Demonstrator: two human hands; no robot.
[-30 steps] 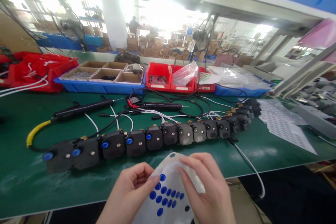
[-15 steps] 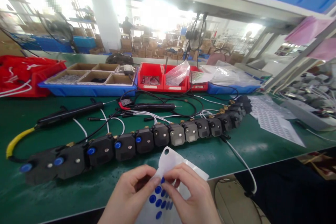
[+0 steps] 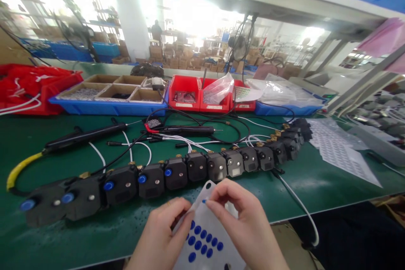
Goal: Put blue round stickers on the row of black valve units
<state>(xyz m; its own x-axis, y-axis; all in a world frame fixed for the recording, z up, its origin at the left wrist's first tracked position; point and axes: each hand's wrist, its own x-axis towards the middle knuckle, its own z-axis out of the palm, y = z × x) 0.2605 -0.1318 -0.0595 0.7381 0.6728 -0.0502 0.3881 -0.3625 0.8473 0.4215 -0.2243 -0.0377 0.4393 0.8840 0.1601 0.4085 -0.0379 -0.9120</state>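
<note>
My left hand [image 3: 161, 236] grips the left edge of a white backing sheet [image 3: 218, 257] that carries several round blue stickers [image 3: 202, 238]. My right hand [image 3: 243, 223] pinches one blue sticker [image 3: 204, 201] between thumb and forefinger near the sheet's top. Just beyond my hands a curved row of several black valve modules [image 3: 177, 173] lies on the green mat [image 3: 47, 236]. The modules at the left end bear blue dots; those further right do not.
Two black pen-shaped tools [image 3: 85, 136] with cables lie behind the row. A blue tray of cardboard boxes [image 3: 110, 93], red bins [image 3: 185, 93] and plastic bags stand at the back. White sticker sheets [image 3: 341, 152] lie at the right. A white cable [image 3: 303, 211] hangs over the front edge.
My right hand has lifted a blue sticker off the sheet and holds it near the sheet's top. The sheet has tilted a little; the view shifted slightly.
</note>
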